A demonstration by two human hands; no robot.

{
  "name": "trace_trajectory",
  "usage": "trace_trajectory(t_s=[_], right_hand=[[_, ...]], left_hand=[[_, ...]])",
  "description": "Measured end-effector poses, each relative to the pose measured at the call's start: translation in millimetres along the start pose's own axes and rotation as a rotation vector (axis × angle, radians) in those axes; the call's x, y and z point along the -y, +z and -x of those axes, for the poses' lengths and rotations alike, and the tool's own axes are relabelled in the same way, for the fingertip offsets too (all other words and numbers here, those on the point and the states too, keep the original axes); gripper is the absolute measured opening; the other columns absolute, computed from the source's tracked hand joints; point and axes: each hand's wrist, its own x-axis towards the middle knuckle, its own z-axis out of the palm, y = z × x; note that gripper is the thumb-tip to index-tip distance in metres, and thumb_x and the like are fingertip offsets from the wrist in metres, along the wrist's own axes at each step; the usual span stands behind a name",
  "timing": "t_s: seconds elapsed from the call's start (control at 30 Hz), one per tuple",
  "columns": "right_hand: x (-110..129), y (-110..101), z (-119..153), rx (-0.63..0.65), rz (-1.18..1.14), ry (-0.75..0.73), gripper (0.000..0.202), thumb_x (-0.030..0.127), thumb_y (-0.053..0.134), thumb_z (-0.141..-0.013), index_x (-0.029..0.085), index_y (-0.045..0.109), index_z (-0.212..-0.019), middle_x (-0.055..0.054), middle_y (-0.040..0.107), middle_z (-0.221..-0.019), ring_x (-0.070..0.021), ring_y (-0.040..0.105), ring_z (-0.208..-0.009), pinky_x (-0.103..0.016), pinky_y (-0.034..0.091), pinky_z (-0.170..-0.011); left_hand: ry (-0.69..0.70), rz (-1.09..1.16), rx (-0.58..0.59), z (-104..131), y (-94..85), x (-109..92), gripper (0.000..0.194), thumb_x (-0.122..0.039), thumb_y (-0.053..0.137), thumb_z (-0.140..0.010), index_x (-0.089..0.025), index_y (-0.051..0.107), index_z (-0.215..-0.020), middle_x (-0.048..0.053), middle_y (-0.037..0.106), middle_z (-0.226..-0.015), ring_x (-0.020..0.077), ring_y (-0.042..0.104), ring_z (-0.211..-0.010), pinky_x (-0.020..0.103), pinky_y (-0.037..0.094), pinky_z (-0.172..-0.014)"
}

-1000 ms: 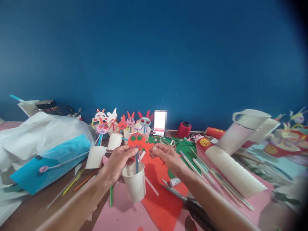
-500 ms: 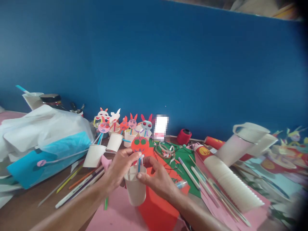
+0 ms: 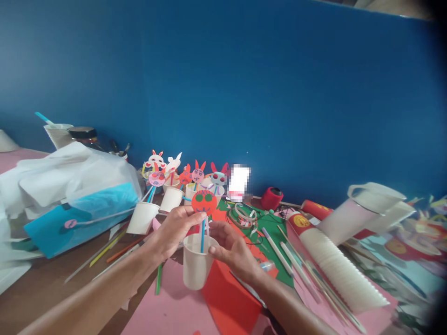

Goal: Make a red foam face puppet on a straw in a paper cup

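Note:
My left hand (image 3: 179,228) pinches the red paper face (image 3: 204,203) by its lower left edge. The face has green eyes and a drawn mouth. A blue straw (image 3: 203,235) runs down from it into a white paper cup (image 3: 196,270), which stands upright above pink paper. Beside the blue straw is a paler strip, partly hidden by fingers. At the cup's right rim is my right hand (image 3: 232,249), its thumb pressed to the rim and its fingers curled behind. Left of the hands stands another white cup (image 3: 143,218) bearing a pink paper face (image 3: 157,178).
Several cups with paper rabbit faces stand at the back by the blue wall (image 3: 279,93). A cup stack (image 3: 338,265), a white jug (image 3: 356,214) and markers (image 3: 278,251) lie on the right. Left are a plastic bag (image 3: 77,172) and blue paper (image 3: 84,214). Red paper (image 3: 230,298) lies below.
The view has shifted slightly, and the cup appears a little higher. My right thumb has moved from the blue straw to the cup's right rim. My left hand still holds the red face.

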Motion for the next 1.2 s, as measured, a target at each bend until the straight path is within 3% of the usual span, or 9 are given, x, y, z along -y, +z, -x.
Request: trace_trajectory(t_s=[0.37,0.6,0.73,0.87,1.0,1.2], right_hand=[[-4.2,-0.5,1.0,-0.029,0.099,-0.066,0.055,0.038,0.071,-0.066,0.021,0.046,-0.112,-0.009,0.058,-0.106,-0.0221,0.056,-0.099,-0.037,0.044,-0.086],[-10.3,-2.6,-0.2,-0.019,0.121,-0.103,0.058,0.039,0.070,-0.067,0.020,0.044,-0.115,-0.009,0.059,-0.105,-0.0222,0.057,-0.097,-0.038,0.044,-0.085],[-7.7,-3.6,1.2,-0.029,0.178,-0.151,0.060,0.043,0.069,-0.067,0.022,0.043,-0.117,-0.010,0.057,-0.109,-0.0228,0.056,-0.100,-0.038,0.043,-0.084],[0.0,-3.4,4.7,0.005,0.337,-0.149,0.084,0.048,0.072,-0.060,0.022,0.031,-0.129,-0.014,0.050,-0.122,-0.0264,0.048,-0.112,-0.041,0.038,-0.091],[1.7,-0.6,7.7,0.015,0.531,-0.075,0.108,0.039,0.079,-0.053,0.024,0.013,-0.137,-0.014,0.045,-0.128,-0.0276,0.042,-0.118,-0.045,0.033,-0.095],[-1.1,5.9,8.6,-0.010,0.460,-0.042,0.096,0.027,0.073,-0.064,0.025,0.010,-0.137,-0.009,0.055,-0.113,-0.0222,0.055,-0.102,-0.040,0.042,-0.087]], left_hand=[[0.049,-0.212,0.009,1.7,1.5,1.2,0.027,-0.039,0.061,-0.070,-0.012,0.059,-0.073,0.000,0.058,-0.061,0.0104,0.049,-0.053,0.022,0.038,-0.052],[0.092,-0.228,0.023,-3.5,-3.6,7.0,0.025,-0.038,0.059,-0.072,-0.014,0.057,-0.067,-0.003,0.053,-0.053,0.0084,0.045,-0.049,0.020,0.034,-0.049],[0.122,-0.177,0.031,-7.8,-7.6,13.4,0.024,-0.038,0.057,-0.074,-0.014,0.060,-0.074,-0.002,0.055,-0.057,0.0089,0.045,-0.051,0.021,0.034,-0.051],[0.125,-0.095,0.007,-9.8,-8.2,15.6,0.024,-0.037,0.059,-0.073,-0.014,0.061,-0.079,-0.001,0.054,-0.060,0.0080,0.043,-0.050,0.020,0.033,-0.050],[0.120,-0.025,0.035,-10.9,-7.7,15.6,0.029,-0.035,0.060,-0.075,-0.014,0.061,-0.094,0.001,0.057,-0.070,0.0078,0.044,-0.053,0.019,0.034,-0.050],[0.203,-0.146,0.026,-8.8,-8.8,12.7,0.025,-0.035,0.058,-0.076,-0.013,0.063,-0.087,-0.002,0.050,-0.059,0.0077,0.040,-0.050,0.020,0.031,-0.049]])
